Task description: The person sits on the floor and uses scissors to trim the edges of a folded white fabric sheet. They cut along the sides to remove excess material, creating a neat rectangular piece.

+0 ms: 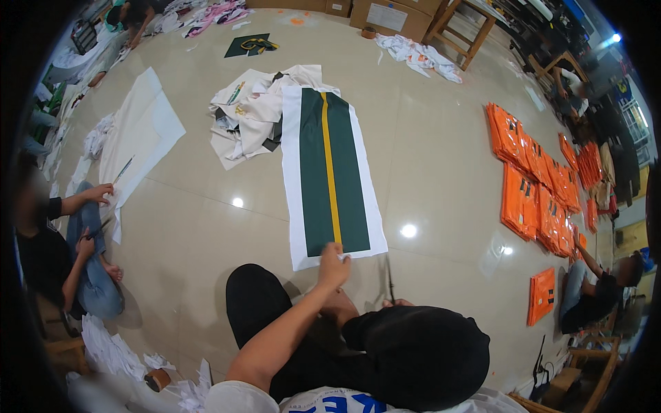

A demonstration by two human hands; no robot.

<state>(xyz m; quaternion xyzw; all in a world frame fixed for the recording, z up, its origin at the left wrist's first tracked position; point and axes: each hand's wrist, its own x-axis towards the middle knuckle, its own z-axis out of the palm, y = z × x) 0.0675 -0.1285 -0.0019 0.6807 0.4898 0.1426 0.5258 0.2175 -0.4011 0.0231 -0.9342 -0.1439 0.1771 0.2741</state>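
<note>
A long cloth panel (354, 206), green with a yellow centre stripe and white borders, lies on the floor in front of me. My left hand (334, 267) pinches its near edge, just below the end of the yellow stripe. To the right of the panel's near corner, my right hand (399, 303) is mostly hidden behind my raised knee. It holds dark scissors (390, 279) with the blades pointing up and away from me, apart from the cloth. The panel's far end touches a heap of cream cloth pieces (248, 113).
Stacked orange garments in clear bags (520, 206) lie on the right, beside a seated person. At left another person sits by a white sheet (148, 131). White scraps (113, 358) lie at lower left. Cardboard boxes (392, 17) and a wooden stool (463, 34) stand at the back.
</note>
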